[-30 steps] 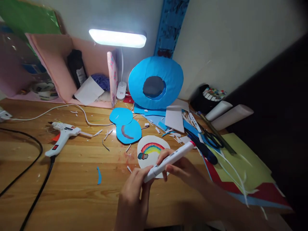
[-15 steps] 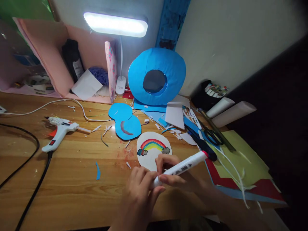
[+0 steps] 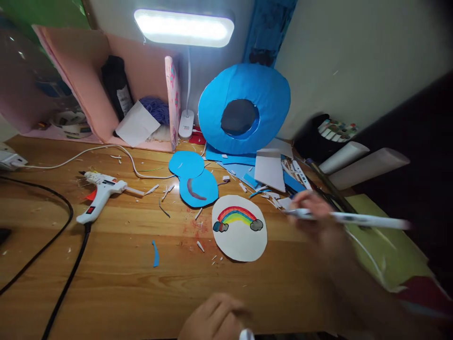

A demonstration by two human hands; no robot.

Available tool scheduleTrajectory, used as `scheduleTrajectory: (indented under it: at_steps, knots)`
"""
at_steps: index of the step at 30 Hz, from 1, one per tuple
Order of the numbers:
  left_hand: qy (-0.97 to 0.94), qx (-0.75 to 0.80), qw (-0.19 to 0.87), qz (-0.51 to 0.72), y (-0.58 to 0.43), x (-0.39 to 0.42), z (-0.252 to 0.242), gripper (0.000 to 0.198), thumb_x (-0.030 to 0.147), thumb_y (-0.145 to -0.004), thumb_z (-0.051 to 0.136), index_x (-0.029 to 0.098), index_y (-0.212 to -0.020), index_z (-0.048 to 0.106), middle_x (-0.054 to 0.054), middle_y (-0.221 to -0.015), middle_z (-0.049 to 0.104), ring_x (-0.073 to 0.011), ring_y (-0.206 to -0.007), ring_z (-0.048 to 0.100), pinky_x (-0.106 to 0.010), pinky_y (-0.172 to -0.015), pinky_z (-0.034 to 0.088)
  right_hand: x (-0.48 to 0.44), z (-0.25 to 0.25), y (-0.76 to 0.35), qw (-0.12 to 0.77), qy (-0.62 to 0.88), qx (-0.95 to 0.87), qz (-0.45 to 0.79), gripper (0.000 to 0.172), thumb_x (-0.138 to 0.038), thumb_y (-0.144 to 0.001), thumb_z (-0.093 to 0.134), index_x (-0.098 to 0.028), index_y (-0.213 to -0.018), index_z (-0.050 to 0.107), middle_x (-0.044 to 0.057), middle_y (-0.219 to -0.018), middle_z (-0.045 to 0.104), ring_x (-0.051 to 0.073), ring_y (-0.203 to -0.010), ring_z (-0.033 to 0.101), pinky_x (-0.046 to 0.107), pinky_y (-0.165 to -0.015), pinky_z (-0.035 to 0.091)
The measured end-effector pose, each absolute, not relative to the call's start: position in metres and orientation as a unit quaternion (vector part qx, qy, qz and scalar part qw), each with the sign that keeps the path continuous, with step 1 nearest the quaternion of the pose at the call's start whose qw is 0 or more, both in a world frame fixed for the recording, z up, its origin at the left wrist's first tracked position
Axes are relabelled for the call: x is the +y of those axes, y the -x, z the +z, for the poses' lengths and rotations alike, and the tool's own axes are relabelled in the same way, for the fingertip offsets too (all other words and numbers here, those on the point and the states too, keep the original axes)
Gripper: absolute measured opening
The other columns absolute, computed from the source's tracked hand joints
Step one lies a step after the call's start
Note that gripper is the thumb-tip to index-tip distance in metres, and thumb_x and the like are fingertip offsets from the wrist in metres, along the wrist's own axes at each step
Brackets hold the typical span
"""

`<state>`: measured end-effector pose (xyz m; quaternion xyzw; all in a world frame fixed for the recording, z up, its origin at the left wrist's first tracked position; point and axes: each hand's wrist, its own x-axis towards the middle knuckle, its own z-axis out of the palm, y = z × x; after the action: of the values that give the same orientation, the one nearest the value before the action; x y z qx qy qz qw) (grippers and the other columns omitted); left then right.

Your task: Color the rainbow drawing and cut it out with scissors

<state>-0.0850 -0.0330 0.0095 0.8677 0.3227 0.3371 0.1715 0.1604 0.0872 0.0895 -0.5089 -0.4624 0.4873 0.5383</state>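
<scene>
My right hand (image 3: 320, 222), blurred by motion, grips a white marker (image 3: 371, 220) whose narrow tip points left. It is above the desk, to the right of a round white paper (image 3: 240, 248). On that paper is a painted rainbow (image 3: 236, 213) with a dark cloud at each foot. At the bottom edge, my left hand (image 3: 215, 318) is closed, partly cut off by the frame. A white marker cap (image 3: 247, 335) sticks out of it. Two joined blue paper discs (image 3: 193, 165) lie just beyond the white paper.
A glue gun (image 3: 106, 191) lies at left with its black cable. Behind are a lit lamp (image 3: 184, 28), a blue ring (image 3: 276, 104) and a pink box (image 3: 141, 71). Scraps clutter the right, near a black marker holder (image 3: 311, 137), white rolls (image 3: 371, 167) and coloured sheets (image 3: 403, 245).
My hands have parted: the right has swung right with the marker, the left has dropped toward the bottom edge with the cap. The white paper is now uncovered. The view has shifted slightly.
</scene>
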Motion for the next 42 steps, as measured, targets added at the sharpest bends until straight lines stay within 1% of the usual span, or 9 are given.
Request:
scheduleTrajectory:
  at_steps: [2,3,7,9,12,18,24,31,42]
  knots:
    - [-0.87,0.337,0.125,0.337,0.074,-0.021,0.013,0.04,0.038,-0.1,0.028,0.013,-0.087,0.057,-0.015,-0.115,0.067,-0.0207,-0.107,0.063,-0.032,-0.09,0.054,0.088,0.06,-0.131,0.444,0.486,-0.542,0.523,0.018,-0.035,-0.079,0.066,-0.022,-0.089,0.059,-0.001,-0.068,0.056,0.01,-0.052,0.047,0.024,-0.045,0.034]
    - [-0.864,0.361,0.119,0.33,0.068,-0.016,0.012,0.037,0.033,-0.1,0.029,0.013,-0.086,0.056,-0.016,-0.121,0.064,-0.0223,-0.113,0.06,-0.035,-0.094,0.052,0.087,0.046,-0.116,0.419,0.463,-0.581,0.523,0.021,-0.036,-0.078,0.067,-0.021,-0.09,0.058,0.0,-0.073,0.059,0.012,-0.058,0.052,0.024,-0.049,0.039]
    - [-0.861,0.396,0.126,0.294,0.053,-0.007,-0.001,0.02,0.026,-0.095,0.044,0.012,-0.087,0.057,-0.019,-0.126,0.06,-0.0273,-0.122,0.053,-0.043,-0.096,0.051,0.082,0.014,-0.083,0.378,0.43,-0.653,0.496,0.019,-0.034,-0.08,0.064,-0.02,-0.089,0.056,0.005,-0.085,0.066,0.018,-0.076,0.062,0.029,-0.066,0.048]
    - [-0.858,0.4,0.14,0.288,0.053,-0.009,-0.005,0.015,0.024,-0.093,0.05,0.011,-0.09,0.057,-0.019,-0.124,0.062,-0.0278,-0.121,0.054,-0.043,-0.096,0.051,0.082,0.008,-0.084,0.376,0.443,-0.656,0.482,0.016,-0.032,-0.082,0.062,-0.021,-0.089,0.054,0.005,-0.084,0.067,0.019,-0.076,0.063,0.03,-0.067,0.048]
    - [-0.856,0.403,0.156,0.284,0.056,-0.01,-0.004,0.016,0.023,-0.093,0.048,0.011,-0.094,0.058,-0.018,-0.122,0.063,-0.0273,-0.12,0.055,-0.043,-0.096,0.051,0.084,0.004,-0.089,0.364,0.463,-0.665,0.459,0.013,-0.03,-0.082,0.06,-0.021,-0.088,0.053,0.005,-0.082,0.068,0.02,-0.073,0.064,0.03,-0.065,0.048]
    - [-0.859,0.396,0.144,0.29,0.056,-0.01,-0.004,0.025,0.026,-0.096,0.039,0.012,-0.087,0.058,-0.018,-0.118,0.065,-0.0278,-0.116,0.058,-0.043,-0.094,0.052,0.083,0.001,-0.089,0.343,0.47,-0.695,0.422,0.011,-0.022,-0.078,0.061,-0.021,-0.086,0.053,0.003,-0.079,0.068,0.018,-0.068,0.062,0.028,-0.063,0.047]
    - [-0.855,0.395,0.133,0.308,0.053,-0.011,-0.009,0.024,0.027,-0.095,0.042,0.012,-0.086,0.058,-0.018,-0.117,0.065,-0.0274,-0.118,0.056,-0.042,-0.094,0.053,0.084,0.006,-0.087,0.342,0.466,-0.7,0.419,0.01,-0.02,-0.077,0.06,-0.021,-0.085,0.054,0.002,-0.078,0.066,0.017,-0.067,0.061,0.027,-0.062,0.045]
    - [-0.859,0.39,0.139,0.302,0.054,-0.009,-0.005,0.025,0.025,-0.096,0.04,0.011,-0.086,0.058,-0.019,-0.119,0.064,-0.0276,-0.119,0.055,-0.042,-0.094,0.053,0.086,0.009,-0.088,0.326,0.461,-0.711,0.419,0.008,-0.022,-0.078,0.06,-0.021,-0.085,0.055,0.004,-0.08,0.066,0.019,-0.07,0.061,0.029,-0.065,0.047]
    - [-0.863,0.394,0.158,0.275,0.058,-0.01,0.0,0.022,0.025,-0.095,0.043,0.01,-0.091,0.058,-0.02,-0.124,0.061,-0.0281,-0.12,0.054,-0.042,-0.096,0.051,0.086,0.015,-0.086,0.335,0.464,-0.709,0.413,0.007,-0.022,-0.078,0.059,-0.021,-0.084,0.054,0.003,-0.077,0.067,0.017,-0.066,0.061,0.028,-0.06,0.046]
